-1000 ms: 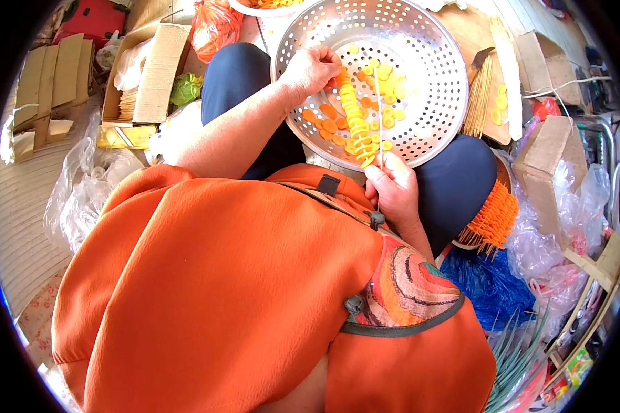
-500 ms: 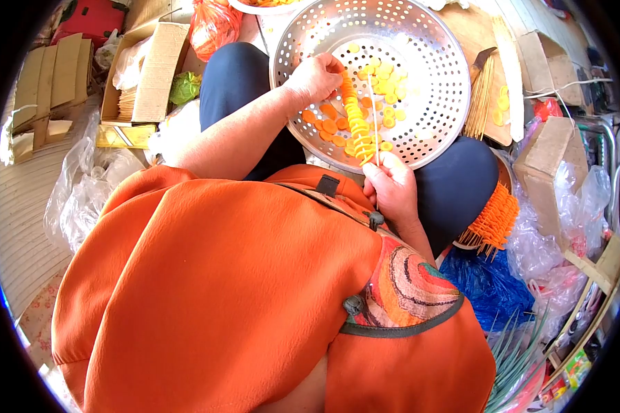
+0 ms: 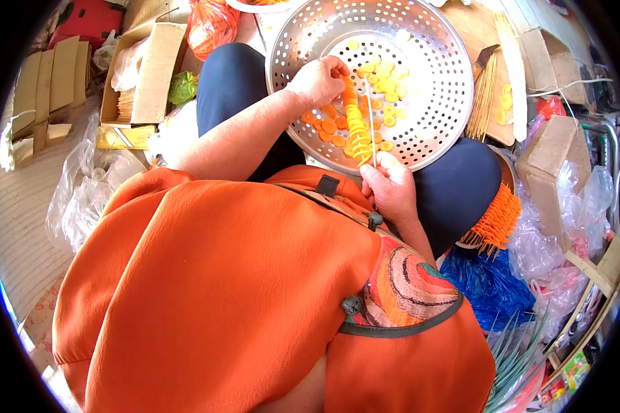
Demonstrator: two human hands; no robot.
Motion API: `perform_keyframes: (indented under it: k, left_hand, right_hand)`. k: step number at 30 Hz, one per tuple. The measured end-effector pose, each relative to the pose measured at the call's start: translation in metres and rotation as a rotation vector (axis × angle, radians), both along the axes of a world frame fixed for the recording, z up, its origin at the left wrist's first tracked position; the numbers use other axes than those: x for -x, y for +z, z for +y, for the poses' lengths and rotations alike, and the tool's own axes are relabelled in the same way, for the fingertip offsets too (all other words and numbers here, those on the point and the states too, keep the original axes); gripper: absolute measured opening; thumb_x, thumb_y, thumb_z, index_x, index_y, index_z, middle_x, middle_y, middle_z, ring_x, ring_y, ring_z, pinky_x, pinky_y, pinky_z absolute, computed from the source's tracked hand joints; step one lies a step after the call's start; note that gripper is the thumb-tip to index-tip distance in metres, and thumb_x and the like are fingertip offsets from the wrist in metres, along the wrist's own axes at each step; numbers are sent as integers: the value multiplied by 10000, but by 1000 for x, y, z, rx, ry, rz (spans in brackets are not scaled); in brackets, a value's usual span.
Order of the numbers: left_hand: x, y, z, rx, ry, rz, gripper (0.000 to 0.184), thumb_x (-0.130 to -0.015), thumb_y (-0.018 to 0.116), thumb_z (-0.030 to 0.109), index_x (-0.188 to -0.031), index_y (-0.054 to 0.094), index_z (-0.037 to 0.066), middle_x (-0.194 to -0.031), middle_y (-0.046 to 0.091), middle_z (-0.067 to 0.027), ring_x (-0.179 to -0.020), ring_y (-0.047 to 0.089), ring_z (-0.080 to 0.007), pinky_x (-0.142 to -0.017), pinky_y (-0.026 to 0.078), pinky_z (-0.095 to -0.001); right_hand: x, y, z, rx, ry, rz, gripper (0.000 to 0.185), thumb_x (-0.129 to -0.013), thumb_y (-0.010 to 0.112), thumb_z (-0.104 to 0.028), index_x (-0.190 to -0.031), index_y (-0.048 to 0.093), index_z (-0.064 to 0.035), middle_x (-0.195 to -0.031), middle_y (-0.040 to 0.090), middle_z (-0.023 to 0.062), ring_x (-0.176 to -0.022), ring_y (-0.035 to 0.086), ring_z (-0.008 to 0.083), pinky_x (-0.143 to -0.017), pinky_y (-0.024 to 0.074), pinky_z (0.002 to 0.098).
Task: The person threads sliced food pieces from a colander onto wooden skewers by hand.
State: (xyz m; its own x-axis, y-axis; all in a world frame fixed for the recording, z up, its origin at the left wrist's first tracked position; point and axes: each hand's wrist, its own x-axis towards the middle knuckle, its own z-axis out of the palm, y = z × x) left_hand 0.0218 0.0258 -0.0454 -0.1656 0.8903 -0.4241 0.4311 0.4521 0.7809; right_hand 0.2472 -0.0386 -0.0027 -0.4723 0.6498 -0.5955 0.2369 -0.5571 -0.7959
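Observation:
Over a perforated metal colander (image 3: pixel 439 131) in my lap, a long row of thin orange carrot slices (image 3: pixel 356 124) hangs between my hands. My left hand (image 3: pixel 318 84) is closed on the row's upper end, its fingertips pinched together. At the lower end my right hand (image 3: pixel 390 184) pinches a thin pale skewer (image 3: pixel 370 110), which points up alongside the row. The lowest slices stand a little apart and touch the right fingertips. Loose carrot slices (image 3: pixel 390 86) lie on the colander's bottom, yellowish in the bright light.
Right of the colander, bamboo skewers (image 3: pixel 483 96) and a knife (image 3: pixel 484 58) lie on a wooden board (image 3: pixel 506 65). Filled carrot skewers (image 3: pixel 492 220) are stacked by my right knee, above a blue plastic bag (image 3: pixel 489 289). An open cardboard box (image 3: pixel 160 72) stands at left.
Both hands keep almost the same place and grip. The pale skewer has shifted slightly left, and the right hand has moved very slightly with it.

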Motion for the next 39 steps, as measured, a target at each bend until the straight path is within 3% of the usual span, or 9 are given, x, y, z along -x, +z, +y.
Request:
perform_keyframes:
  k: [10, 16, 18, 34, 39]
  left_hand:
    - [1, 7, 10, 57, 167, -74, 239, -818, 478, 27, -1026, 595, 12, -822, 632, -82, -680, 623, -128, -641, 519, -248]
    - [4, 1, 12, 22, 267, -232, 176, -859, 510, 78, -982, 625, 28, -779, 630, -58, -649, 595, -117, -614, 515, -243]
    - [5, 2, 12, 66, 332, -382, 218, -833, 503, 73, -1016, 608, 19, -830, 627, -63, -689, 603, -125, -650, 531, -260]
    - [7, -9, 11, 85, 254, -378, 203, -877, 503, 89, -1053, 577, 17, -882, 609, -72, -755, 601, -130, -679, 541, -276]
    - [6, -12, 14, 61, 191, -224, 188, -861, 487, 44, -1006, 595, -6, -850, 608, -79, -711, 592, -131, -653, 523, -255]
  right_hand:
    - [-2, -3, 2, 23, 0, 22, 102, -861, 557, -130, -863, 557, -28, -570, 522, -2, -468, 445, 43, -429, 349, 197]
    - [-2, -2, 2, 30, -10, 41, 102, -861, 557, -129, -867, 561, -28, -573, 521, -4, -469, 446, 43, -424, 352, 195]
    - [-2, -2, 2, 30, -16, 40, 102, -862, 557, -129, -866, 560, -27, -573, 520, -4, -469, 446, 42, -424, 351, 193]
    - [-3, -1, -1, 7, -32, 132, 70, -867, 541, -97, -855, 546, -28, -545, 503, -1, -446, 426, 41, -418, 337, 182]
    - [-4, 0, 1, 67, -71, 161, 77, -869, 535, -102, -851, 552, -29, -540, 503, 7, -422, 418, 52, -404, 329, 190]
